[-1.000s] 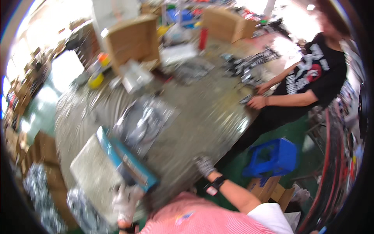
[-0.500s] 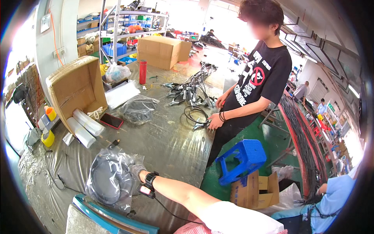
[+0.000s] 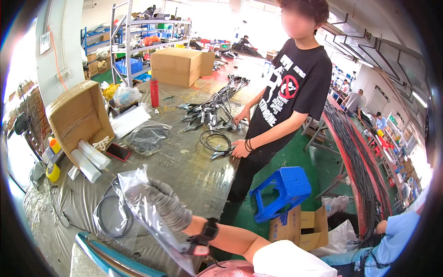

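My right hand, in a grey knit glove with a black band at the wrist, reaches left across the foil-covered table. It grips a clear plastic bag that stands up off the table and partly veils the glove. Just left of it, a coil of black cable lies inside another clear bag. My left hand is out of view.
A person in a black T-shirt stands at the table's right edge, hands on a black cable loop. Also here: wire harness bundle, open cardboard box, white rolls, phone, red bottle, blue stool, blue-edged board.
The view swung up and toward the standing person. My right hand moved left onto the clear bag and raised it. My left hand, seen a second ago, left the view.
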`<state>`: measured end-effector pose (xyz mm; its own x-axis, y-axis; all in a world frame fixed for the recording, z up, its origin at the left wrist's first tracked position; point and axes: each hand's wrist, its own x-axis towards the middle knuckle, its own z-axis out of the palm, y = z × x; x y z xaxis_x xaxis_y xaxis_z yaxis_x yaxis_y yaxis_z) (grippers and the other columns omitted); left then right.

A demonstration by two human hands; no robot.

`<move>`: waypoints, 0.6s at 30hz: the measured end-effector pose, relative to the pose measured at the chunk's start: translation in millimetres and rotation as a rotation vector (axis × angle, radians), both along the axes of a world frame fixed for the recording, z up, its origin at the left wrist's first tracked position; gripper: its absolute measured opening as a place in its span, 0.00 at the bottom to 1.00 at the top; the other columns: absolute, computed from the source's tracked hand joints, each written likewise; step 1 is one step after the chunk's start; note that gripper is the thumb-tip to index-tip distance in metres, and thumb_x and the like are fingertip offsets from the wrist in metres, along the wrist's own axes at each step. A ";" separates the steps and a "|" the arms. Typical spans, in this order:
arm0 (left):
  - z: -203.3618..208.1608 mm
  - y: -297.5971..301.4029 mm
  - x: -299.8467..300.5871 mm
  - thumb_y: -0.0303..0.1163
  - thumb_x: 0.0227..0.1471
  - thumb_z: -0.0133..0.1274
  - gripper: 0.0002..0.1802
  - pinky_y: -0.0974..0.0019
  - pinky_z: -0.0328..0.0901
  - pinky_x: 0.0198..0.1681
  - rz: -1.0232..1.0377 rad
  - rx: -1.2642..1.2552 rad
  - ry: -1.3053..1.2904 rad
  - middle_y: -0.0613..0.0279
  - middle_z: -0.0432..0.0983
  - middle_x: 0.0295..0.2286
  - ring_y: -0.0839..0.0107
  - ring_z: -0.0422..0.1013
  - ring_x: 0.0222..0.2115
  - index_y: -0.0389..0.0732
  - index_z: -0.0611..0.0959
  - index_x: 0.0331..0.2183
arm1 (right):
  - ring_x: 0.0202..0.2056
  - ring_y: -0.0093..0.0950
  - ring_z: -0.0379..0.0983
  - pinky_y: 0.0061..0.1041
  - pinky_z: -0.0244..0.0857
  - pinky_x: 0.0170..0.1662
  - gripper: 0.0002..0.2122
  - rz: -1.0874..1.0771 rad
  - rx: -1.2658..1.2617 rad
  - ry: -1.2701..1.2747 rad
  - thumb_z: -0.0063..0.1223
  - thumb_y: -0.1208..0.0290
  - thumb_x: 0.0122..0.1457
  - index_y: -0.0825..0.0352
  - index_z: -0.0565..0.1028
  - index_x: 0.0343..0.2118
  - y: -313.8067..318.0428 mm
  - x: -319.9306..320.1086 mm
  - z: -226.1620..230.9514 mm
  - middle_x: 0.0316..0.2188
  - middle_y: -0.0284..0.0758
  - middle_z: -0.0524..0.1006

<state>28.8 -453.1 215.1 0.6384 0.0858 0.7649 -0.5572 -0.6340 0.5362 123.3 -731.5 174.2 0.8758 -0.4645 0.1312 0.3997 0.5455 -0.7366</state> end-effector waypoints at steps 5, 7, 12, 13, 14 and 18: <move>1.8 -73.4 -4.1 0.23 0.54 0.43 0.22 0.55 0.56 0.55 -0.549 0.084 0.269 0.44 0.66 0.50 0.52 0.63 0.51 0.31 0.68 0.52 | 0.40 0.21 0.72 0.19 0.66 0.45 0.11 0.118 -0.073 0.081 0.52 0.71 0.59 0.67 0.74 0.43 -59.1 -83.2 37.6 0.36 0.30 0.77; -10.7 -105.9 -0.3 0.29 0.56 0.46 0.29 0.57 0.49 0.59 -0.783 -0.358 0.568 0.49 0.60 0.55 0.57 0.57 0.56 0.33 0.60 0.57 | 0.38 0.24 0.74 0.22 0.67 0.44 0.12 0.551 0.229 -0.260 0.53 0.70 0.58 0.67 0.74 0.43 -68.2 -123.0 86.4 0.36 0.31 0.77; -38.1 -121.3 8.8 0.42 0.62 0.40 0.28 0.67 0.58 0.52 -0.855 -0.483 1.141 0.60 0.64 0.52 0.69 0.62 0.51 0.39 0.59 0.59 | 0.44 0.27 0.71 0.25 0.65 0.49 0.13 0.546 0.139 0.117 0.53 0.73 0.57 0.66 0.73 0.46 -89.9 -163.0 62.6 0.43 0.34 0.74; -68.0 -110.2 16.8 0.43 0.62 0.40 0.27 0.70 0.62 0.48 -0.820 -0.495 1.278 0.62 0.67 0.49 0.72 0.66 0.47 0.40 0.62 0.57 | 0.49 0.27 0.69 0.27 0.63 0.52 0.14 0.564 0.101 0.173 0.53 0.74 0.57 0.65 0.73 0.47 -90.9 -167.3 53.3 0.47 0.35 0.72; -71.5 -118.9 16.2 0.45 0.61 0.41 0.25 0.76 0.65 0.39 -1.096 -0.650 1.121 0.67 0.70 0.45 0.78 0.68 0.39 0.41 0.67 0.54 | 0.49 0.27 0.69 0.27 0.63 0.52 0.14 0.561 0.106 0.170 0.53 0.74 0.57 0.65 0.73 0.47 -90.6 -171.9 46.6 0.47 0.35 0.72; -72.9 -113.1 12.4 0.45 0.61 0.43 0.24 0.70 0.66 0.41 -1.136 -0.669 1.247 0.66 0.70 0.45 0.75 0.68 0.41 0.42 0.68 0.53 | 0.58 0.33 0.58 0.30 0.51 0.61 0.20 0.472 -0.265 -0.168 0.51 0.76 0.57 0.59 0.70 0.53 -86.5 -195.9 35.6 0.57 0.37 0.61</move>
